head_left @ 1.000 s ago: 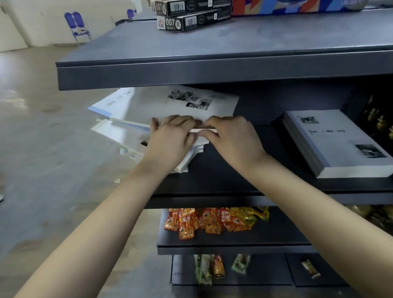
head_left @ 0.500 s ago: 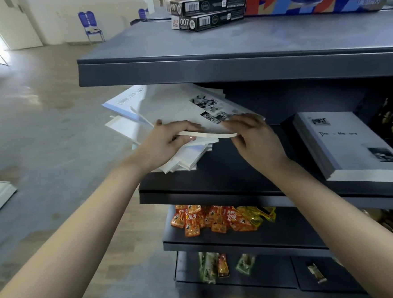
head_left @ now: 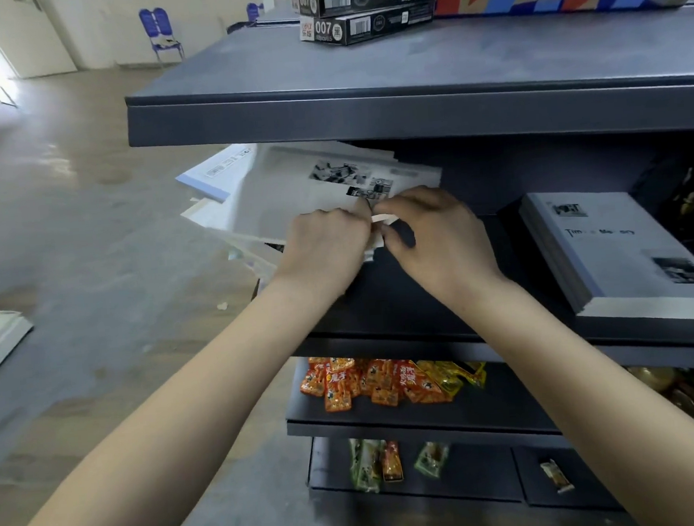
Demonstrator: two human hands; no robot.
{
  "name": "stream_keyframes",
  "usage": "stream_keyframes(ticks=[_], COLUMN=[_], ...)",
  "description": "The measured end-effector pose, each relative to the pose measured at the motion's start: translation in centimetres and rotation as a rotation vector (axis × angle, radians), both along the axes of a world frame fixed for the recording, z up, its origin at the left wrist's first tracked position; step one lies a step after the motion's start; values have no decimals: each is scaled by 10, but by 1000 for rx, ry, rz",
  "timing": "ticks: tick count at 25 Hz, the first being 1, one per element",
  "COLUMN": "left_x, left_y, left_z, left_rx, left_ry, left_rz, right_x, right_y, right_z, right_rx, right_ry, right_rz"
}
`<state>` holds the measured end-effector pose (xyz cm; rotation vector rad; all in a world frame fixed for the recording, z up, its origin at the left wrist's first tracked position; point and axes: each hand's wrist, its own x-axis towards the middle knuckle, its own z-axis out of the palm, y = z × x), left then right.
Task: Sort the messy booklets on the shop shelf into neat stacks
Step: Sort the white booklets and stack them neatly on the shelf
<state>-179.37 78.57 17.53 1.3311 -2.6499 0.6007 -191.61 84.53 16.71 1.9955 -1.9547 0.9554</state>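
Over on the left, the messy booklets (head_left: 291, 192) are fanning out past the left end of the middle shelf (head_left: 421, 298), several corners hanging over open floor. A blue-edged booklet (head_left: 216, 177) is poking out farthest left, tucked under the grey top shelf (head_left: 408, 106), with paler sheets splaying below it. They are lying at different angles, which I take to be why the person is working at this end first.

The left hand (head_left: 323, 248) is curling down over the near right corner of the pile, fingers folded round the edges, seemingly pinning the lower booklets so they are not sliding off. Just beside it, almost touching, the right hand (head_left: 438, 236) is pinching a thin white edge at the same corner between thumb and fingers, probably peeling off the top booklet (head_left: 331, 181), the one with small black-and-white pictures. Working from a corner looks sensible: the sheets are thin and hard to separate flat.

Farther right, well apart from the hands, a neat stack (head_left: 624, 255) is sitting square on the same shelf, its spines aligned. I would guess that is where sorted booklets are going, and the bare stretch of shelf between is leaving room to carry one across. Much of the job looks unfinished.
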Motion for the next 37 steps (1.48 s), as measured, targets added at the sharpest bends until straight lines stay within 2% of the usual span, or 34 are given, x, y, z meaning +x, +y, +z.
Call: stream_keyframes(ticks=[3, 6, 8, 10, 12, 13, 16, 18, 21, 24, 28, 32, 35, 37], left_x=[-12, 4, 24, 43, 55, 59, 56, 42, 16, 16, 44, 70, 75, 67], left_y=[2, -3, -13, -18, -17, -14, -2, 3, 19, 30, 28, 5, -1, 1], left_z=[3, -1, -8, -15, -18, -19, -8, 8, 17, 11, 7, -17, -22, -19], left_rx=[8, 0, 54, 122, 122, 99, 41, 82, 96, 115, 557, 475, 428, 349], left_ry=[15, 89, 140, 165, 213, 221, 120, 4, -44, 67, 126, 184, 261, 213], left_rz=[-3, -65, -66, -65, -85, -98, 24, 142, 163, 89, -156, -84, -41, -13], right_x=[-17, -44, -64, -78, -84, -84, -59, -22, 17, 0, -49, -70, -76, -77], right_y=[-11, -22, -30, -38, -47, -50, -48, -40, -35, -39, -45, -48, -43, -33], right_z=[-7, -20, -26, -27, -21, -19, -9, -13, -25, -32, -33, -26, -20, -1], right_rx=[-35, -72, -15, 46, 82, 89, 119, 85, 74, 28, 71, 257, 280, 271], right_ry=[-23, -240, -407, -482, -443, -357, 58, 195, 140, 71, -102, -266, -242, -312], right_rz=[40, 117, 141, 161, 119, 54, -138, -25, 156, 310, 388, 303, 285, 276])
